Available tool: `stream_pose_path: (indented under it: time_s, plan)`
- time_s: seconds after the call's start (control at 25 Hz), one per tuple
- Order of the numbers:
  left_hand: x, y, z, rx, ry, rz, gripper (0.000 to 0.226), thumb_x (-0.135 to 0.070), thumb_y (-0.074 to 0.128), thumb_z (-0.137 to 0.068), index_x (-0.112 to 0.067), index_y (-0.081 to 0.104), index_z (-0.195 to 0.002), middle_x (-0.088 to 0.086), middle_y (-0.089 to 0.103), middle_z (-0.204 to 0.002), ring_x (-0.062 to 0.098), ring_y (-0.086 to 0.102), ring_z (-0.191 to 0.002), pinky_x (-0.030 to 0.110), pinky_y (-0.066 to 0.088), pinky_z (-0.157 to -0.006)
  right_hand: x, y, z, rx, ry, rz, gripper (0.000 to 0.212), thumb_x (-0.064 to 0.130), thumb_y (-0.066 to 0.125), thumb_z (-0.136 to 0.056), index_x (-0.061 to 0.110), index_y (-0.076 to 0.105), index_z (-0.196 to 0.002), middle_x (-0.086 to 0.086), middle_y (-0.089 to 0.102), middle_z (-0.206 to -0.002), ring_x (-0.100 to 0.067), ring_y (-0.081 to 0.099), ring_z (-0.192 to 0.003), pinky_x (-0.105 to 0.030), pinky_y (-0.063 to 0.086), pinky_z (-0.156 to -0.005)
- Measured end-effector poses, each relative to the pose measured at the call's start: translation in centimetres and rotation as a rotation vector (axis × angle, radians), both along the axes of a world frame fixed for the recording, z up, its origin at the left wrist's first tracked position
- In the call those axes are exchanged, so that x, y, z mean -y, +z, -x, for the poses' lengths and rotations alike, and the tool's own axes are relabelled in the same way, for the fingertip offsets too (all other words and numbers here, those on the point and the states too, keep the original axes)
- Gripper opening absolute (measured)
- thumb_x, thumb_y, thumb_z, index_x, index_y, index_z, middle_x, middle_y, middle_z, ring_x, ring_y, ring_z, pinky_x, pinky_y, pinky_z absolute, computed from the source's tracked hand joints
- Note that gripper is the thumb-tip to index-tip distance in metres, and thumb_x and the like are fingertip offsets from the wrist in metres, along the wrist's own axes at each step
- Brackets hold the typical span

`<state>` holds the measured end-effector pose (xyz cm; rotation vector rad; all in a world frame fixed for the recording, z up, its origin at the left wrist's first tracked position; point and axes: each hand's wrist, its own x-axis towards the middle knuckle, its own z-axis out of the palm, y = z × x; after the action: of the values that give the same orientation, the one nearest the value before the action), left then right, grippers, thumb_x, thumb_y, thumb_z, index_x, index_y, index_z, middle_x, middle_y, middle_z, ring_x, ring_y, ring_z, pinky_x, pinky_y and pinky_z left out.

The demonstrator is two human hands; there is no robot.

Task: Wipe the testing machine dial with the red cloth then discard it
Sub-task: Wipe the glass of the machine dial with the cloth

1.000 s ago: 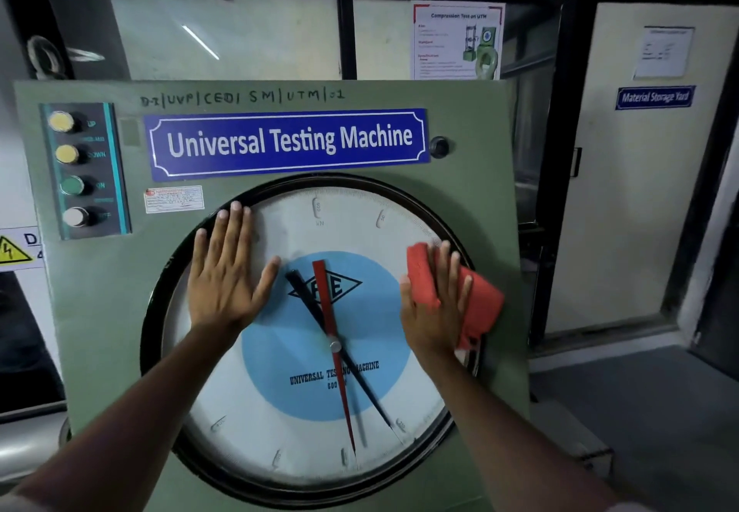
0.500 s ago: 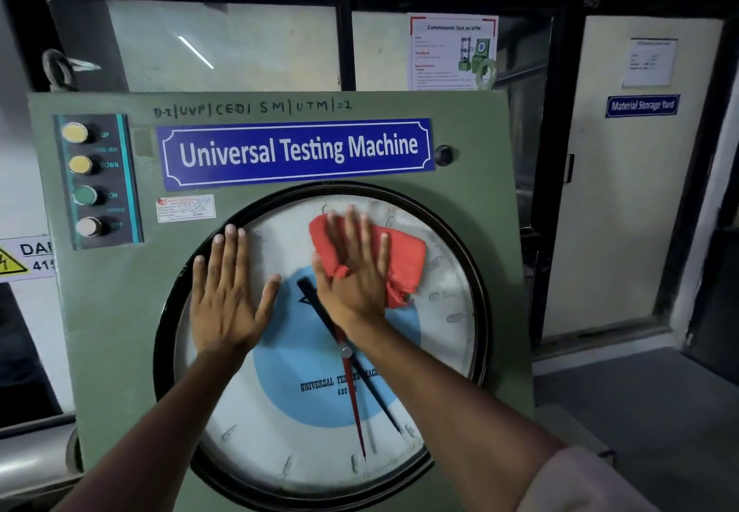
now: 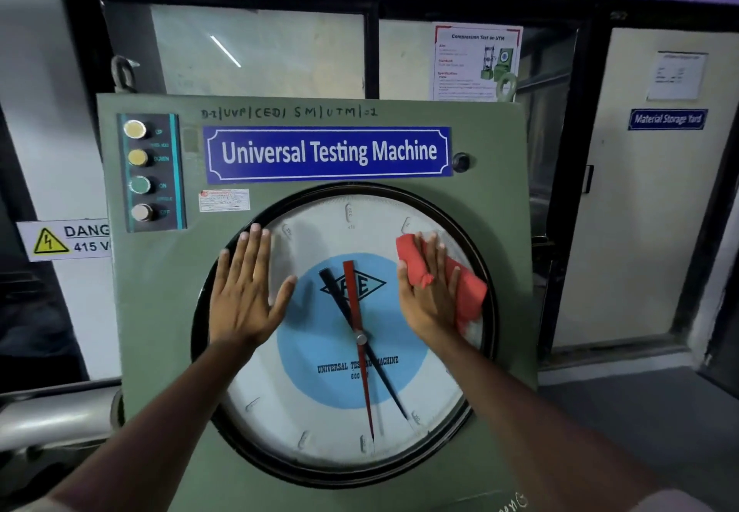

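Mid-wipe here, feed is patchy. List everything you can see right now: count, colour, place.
Dial: one, white with blue centre, black rim, machine front.
Pointers: two, red and black, on dial.
Red cloth: one, dial's upper right, under right hand.
Nameplate: one, blue, above dial.
Push buttons: four, panel upper left.
Danger sign: one, yellow triangle, left.
Poster: one, window behind.
Left hand: flat on dial's left.
Right hand: pressing cloth.

My red cloth (image 3: 466,291) lies crumpled flat against the upper right of the big round dial (image 3: 344,423), white-faced with a blue centre and black rim.
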<state>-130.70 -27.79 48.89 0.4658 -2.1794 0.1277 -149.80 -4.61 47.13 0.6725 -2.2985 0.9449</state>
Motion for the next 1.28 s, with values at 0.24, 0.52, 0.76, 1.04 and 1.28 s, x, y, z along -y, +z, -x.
stream_pose_path:
  time_s: [0.24,0.52,0.76,1.04,1.28]
  plan:
    - [-2.7,8.0,-2.7,0.126,-0.029,-0.028,0.088,-0.07,0.016,-0.1,-0.021,0.003,-0.172,-0.001,0.0,-0.18,0.015,-0.005,-0.166,0.043,-0.002,-0.136,-3.2,10.3,-2.6,-0.01,0.211,-0.065,0.064,0.052,0.031,-0.113,0.037,0.009,-0.171,0.004,0.008,-0.181,-0.014,0.003,-0.167,-0.053,-0.002,-0.134]
    - [-7.3,10.9,-9.1,0.182,0.059,-0.149,0.09,-0.075,0.015,-0.098,-0.026,-0.002,-0.172,-0.004,-0.01,-0.179,0.016,-0.009,-0.166,0.045,-0.006,-0.135,-4.2,14.6,-8.2,-0.076,0.321,-0.298,0.064,0.063,0.021,-0.111,0.045,0.006,-0.17,0.004,0.0,-0.182,-0.016,-0.001,-0.167,-0.056,-0.005,-0.134]
    - [-6.5,8.8,-19.6,0.25,0.271,-0.203,0.088,-0.073,0.018,-0.102,-0.023,-0.002,-0.172,-0.003,-0.01,-0.18,0.015,-0.008,-0.167,0.044,-0.006,-0.135,2.0,13.3,-15.7,-0.109,0.486,-0.36,0.065,0.065,0.021,-0.11,0.045,0.005,-0.17,0.006,0.002,-0.182,-0.013,0.0,-0.167,-0.055,-0.003,-0.134]
    - [-2.1,4.5,-39.2,0.225,0.564,-0.27,0.088,-0.069,0.027,-0.103,-0.019,0.008,-0.172,0.0,-0.003,-0.18,0.017,-0.003,-0.167,0.044,-0.002,-0.135,14.1,9.8,-30.5,-0.117,0.748,-0.41,0.066,0.067,0.022,-0.108,0.044,0.012,-0.169,0.01,0.003,-0.181,-0.009,0.001,-0.166,-0.056,-0.002,-0.133]
    - [2.3,-0.4,-58.5,0.241,0.806,-0.367,0.087,-0.07,0.023,-0.103,-0.02,0.007,-0.172,0.001,-0.005,-0.181,0.017,-0.004,-0.167,0.045,-0.002,-0.135,24.3,4.9,-46.2,-0.161,0.971,-0.546,0.061,0.073,0.013,-0.106,0.058,-0.002,-0.163,0.012,-0.008,-0.18,-0.009,-0.006,-0.166,-0.053,-0.009,-0.132]
